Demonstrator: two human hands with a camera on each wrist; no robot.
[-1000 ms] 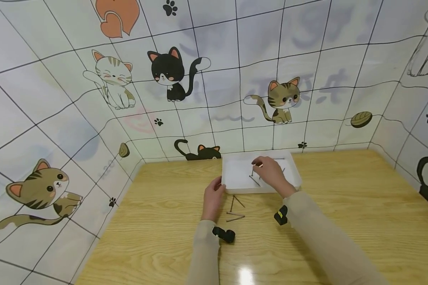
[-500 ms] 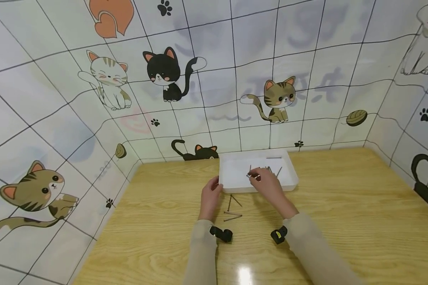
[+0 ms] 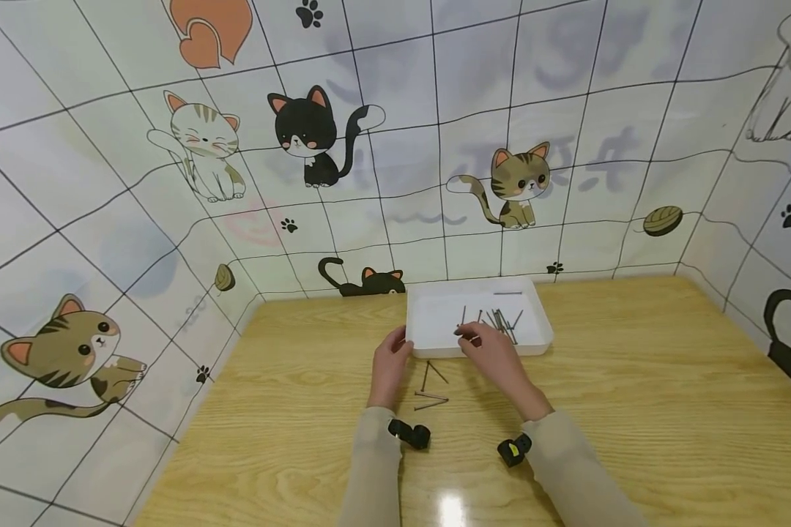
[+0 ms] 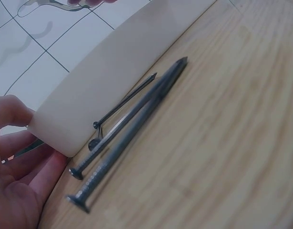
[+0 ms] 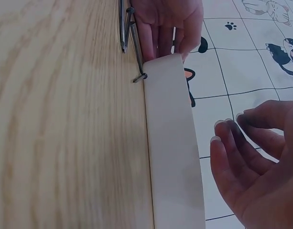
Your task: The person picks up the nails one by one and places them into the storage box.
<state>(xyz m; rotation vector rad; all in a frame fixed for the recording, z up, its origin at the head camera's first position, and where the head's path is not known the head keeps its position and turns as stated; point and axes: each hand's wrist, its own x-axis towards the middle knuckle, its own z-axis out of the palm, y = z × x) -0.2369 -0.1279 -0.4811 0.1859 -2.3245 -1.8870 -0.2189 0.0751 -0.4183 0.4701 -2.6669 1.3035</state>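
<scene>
In the head view a shallow white tray (image 3: pixel 435 311) stands at the back of the table, with several nails (image 3: pixel 501 322) lying in its right half. My left hand (image 3: pixel 390 366) grips the tray's front left corner; in the left wrist view the thumb (image 4: pixel 13 110) bends over the rim and the fingers press the outer wall. Over the tray's front edge hovers my right hand (image 3: pixel 497 359), fingers loosely curled. Its fingertips (image 5: pixel 218 128) stand apart with nothing between them in the right wrist view. Several more nails (image 4: pixel 132 131) lie on the table beside the tray.
The wooden table (image 3: pixel 290 410) runs back to a tiled wall covering (image 3: pixel 409 168) printed with cats. One nail (image 3: pixel 507 293) lies by itself near the tray's back wall. Black wrist cameras (image 3: pixel 411 434) sit at both sleeves.
My right hand has drawn back toward the tray's front edge, uncovering the cluster of nails inside. A second ago its fingertips were at an upright-looking nail. My left hand keeps its grip on the corner.
</scene>
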